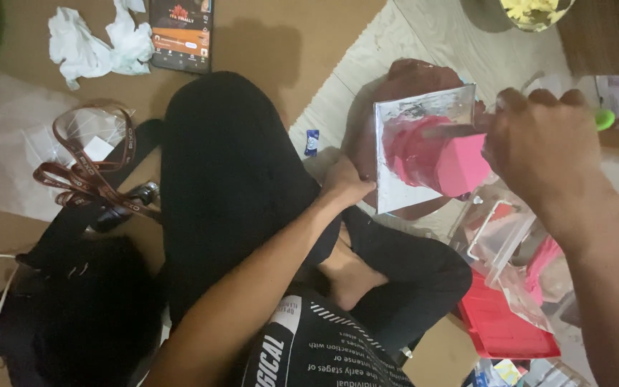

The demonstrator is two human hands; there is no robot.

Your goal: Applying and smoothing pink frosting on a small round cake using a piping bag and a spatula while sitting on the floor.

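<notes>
My left hand point(344, 185) grips the lower left edge of a square silver board point(395, 183), held tilted above a dark round dish point(411, 74). A pink block point(461, 165) with smeared pink paste sits on the board. My right hand point(539, 140) is closed at the board's right side, on what looks like a thin metal blade point(444, 130) laid across the pink paste; its handle is hidden in the fist. I sit cross-legged in black trousers point(231, 179).
A clear plastic box point(499, 240) on a red lid point(499, 330) stands at the right. A phone point(180, 32), crumpled tissues point(94, 43), a red lanyard point(87, 168), a black bag point(73, 315) and a bowl of yellow pieces point(535, 11) lie around.
</notes>
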